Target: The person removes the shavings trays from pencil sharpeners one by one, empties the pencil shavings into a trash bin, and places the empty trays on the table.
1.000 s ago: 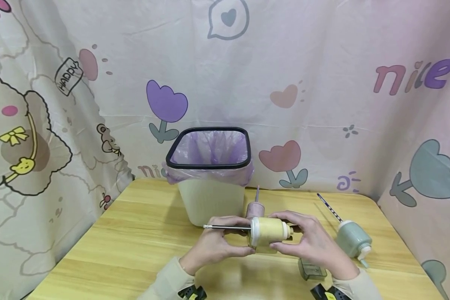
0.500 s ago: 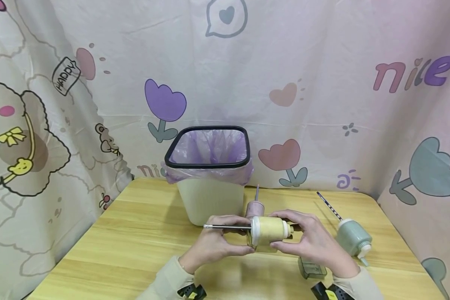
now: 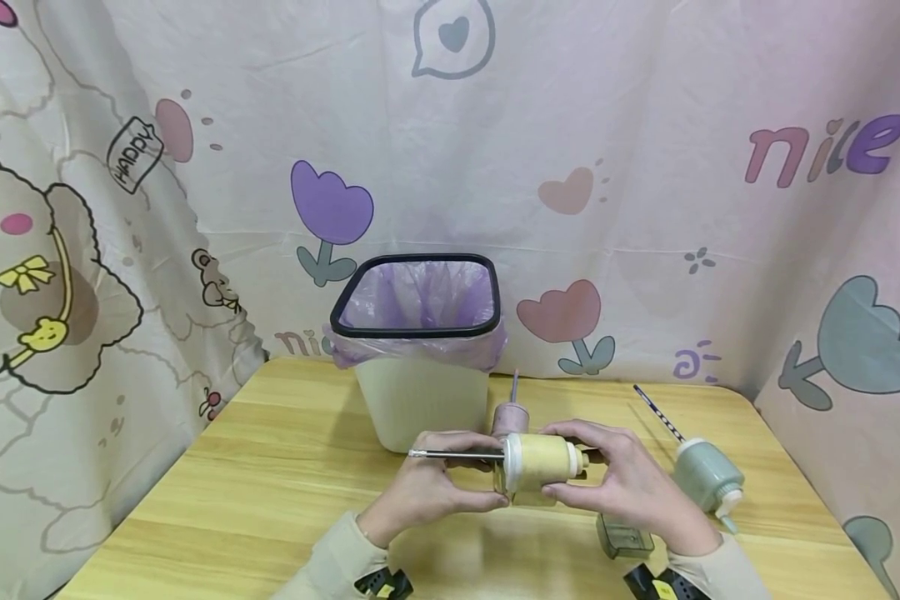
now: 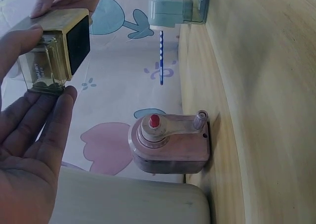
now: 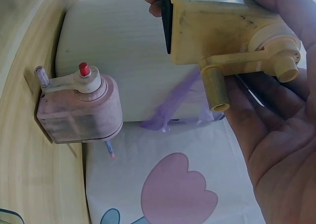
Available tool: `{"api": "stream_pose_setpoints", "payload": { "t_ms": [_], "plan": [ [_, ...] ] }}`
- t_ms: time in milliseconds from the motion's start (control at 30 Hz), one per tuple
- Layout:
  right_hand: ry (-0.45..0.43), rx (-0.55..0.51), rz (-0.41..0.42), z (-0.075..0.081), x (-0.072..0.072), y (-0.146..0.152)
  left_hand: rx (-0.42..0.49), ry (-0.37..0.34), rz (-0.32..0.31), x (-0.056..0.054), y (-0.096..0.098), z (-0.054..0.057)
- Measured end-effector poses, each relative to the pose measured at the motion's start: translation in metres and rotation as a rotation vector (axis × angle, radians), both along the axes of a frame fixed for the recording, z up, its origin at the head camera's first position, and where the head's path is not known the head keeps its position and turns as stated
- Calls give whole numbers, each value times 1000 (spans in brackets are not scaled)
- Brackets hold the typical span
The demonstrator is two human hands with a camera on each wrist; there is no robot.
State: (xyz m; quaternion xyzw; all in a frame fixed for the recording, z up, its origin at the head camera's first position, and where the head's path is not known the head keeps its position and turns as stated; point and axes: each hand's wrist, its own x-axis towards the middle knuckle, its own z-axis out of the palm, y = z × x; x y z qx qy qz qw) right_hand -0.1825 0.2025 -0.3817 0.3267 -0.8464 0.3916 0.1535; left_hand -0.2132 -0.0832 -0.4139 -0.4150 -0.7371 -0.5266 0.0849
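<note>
The yellow box-shaped plastic pencil sharpener (image 3: 543, 458), with a white collar, was held above the wooden table (image 3: 255, 483), nearer the person than the pale ribbed plastic bin (image 3: 420, 400) and toward that bin's right side. The right hand (image 3: 618, 475) gripped its crank end, thumb on one side and fingers on the other. The left hand (image 3: 438, 483) pinched the see-through plastic drawer (image 4: 47, 73) at the collar end between thumb and fingers.

The step in hand looked to be working that drawer while the right hand steadied the body; whether it was being drawn out or pushed in could not be told. The next move seemed to call for a straight push or pull along the drawer's line, with the sharpener kept level.

Its long axis lay crosswise and nearly level. The slim black pencil (image 3: 453, 454) stuck out of the collar leftward, across the bin's near side; the yellow crank (image 5: 234, 61) was at the opposite end, away from the bin. The black base (image 4: 78, 42) faced the table.

A pink sharpener (image 5: 79, 108) stood just beside the bin, and a blue-green sharpener (image 3: 708, 479) well to its right.
</note>
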Motion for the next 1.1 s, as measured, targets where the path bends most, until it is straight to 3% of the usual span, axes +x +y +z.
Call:
{"api": "stream_pose_setpoints", "payload": {
  "t_ms": [167, 833, 1100],
  "plan": [
    [10, 2, 0, 1, 0, 1, 3, -54, -4, 1, 0, 3],
    [-17, -4, -12, 4, 1, 5, 29, -97, -10, 1, -2, 4],
    [-30, -6, -100, 6, 0, 19, 37, -151, 30, -4, -9, 7]
  ]
}}
